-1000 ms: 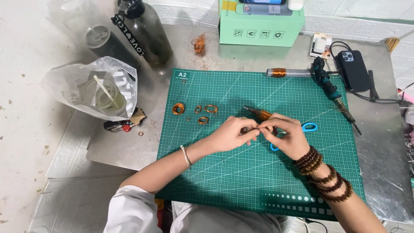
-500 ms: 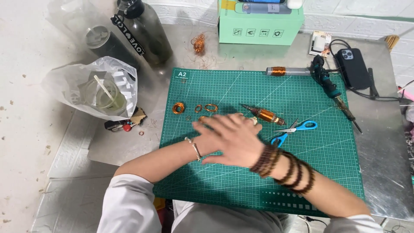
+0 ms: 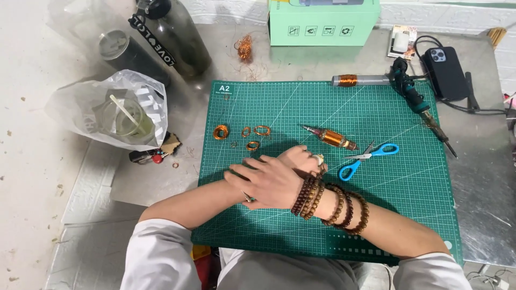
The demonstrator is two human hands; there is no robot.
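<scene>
Change: both hands are crossing now, no longer pinching side by side above the scissors.
Cutting mat [image 3: 376,215]: lying under both forearms.
Right hand [image 3: 266,182]: covering the left wrist, fingers spreading loosely.
Left hand [image 3: 303,160]: curled underneath; grip cannot be told.
Scissors [image 3: 370,158]: lying just beside the hands.
Copper coils [image 3: 248,135]: lying near; a sweeping forearm could be scattering them.

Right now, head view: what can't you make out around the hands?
- Left hand: mostly under the right hand; its grip is hidden.
- Anything held between them: covered.
- Green box: cut by the top edge.
- Cup in the plastic bag: blurred by the film.
- Small rings on the mat: too small to detail.
</scene>
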